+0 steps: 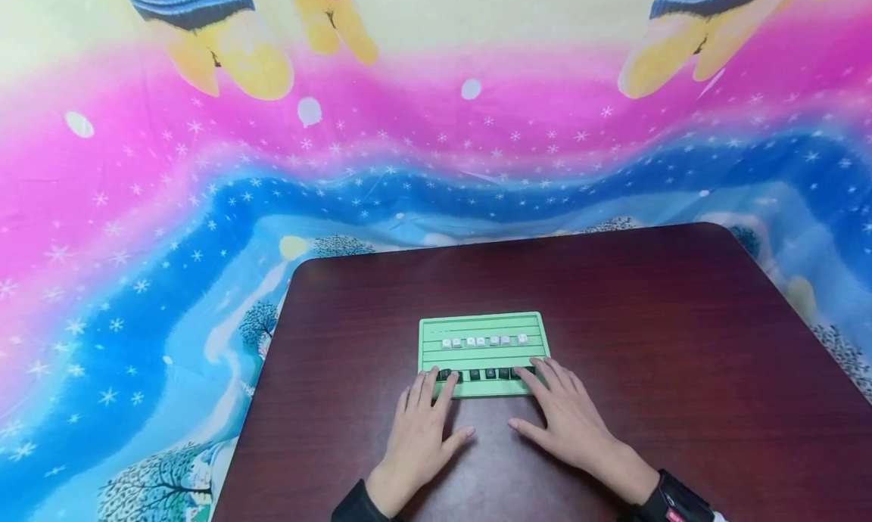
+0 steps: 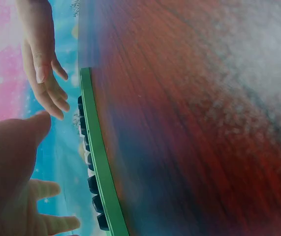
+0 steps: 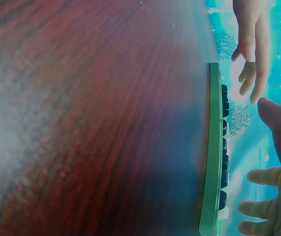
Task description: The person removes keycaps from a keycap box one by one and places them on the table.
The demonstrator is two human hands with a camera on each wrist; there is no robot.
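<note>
Glossy dark wood-grain table [image 1: 613, 318], matt green plastic tray [image 1: 484, 324], printed cloth backdrop [image 1: 204, 189].

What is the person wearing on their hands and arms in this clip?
Both hands are bare: no gloves or rings show. The left hand comes out of a dark sleeve. The right hand has a black wrist strap with a small red mark.

A green tray [image 1: 484, 353] lies flat on the table, near its front middle; it is rectangular, ridged into horizontal slots; a row of white tiles [image 1: 484, 341] stands in an upper slot; a row of black tiles [image 1: 485, 374] stands in a lower slot, nearest both hands, whose fingertips reach that row's two ends.
</note>
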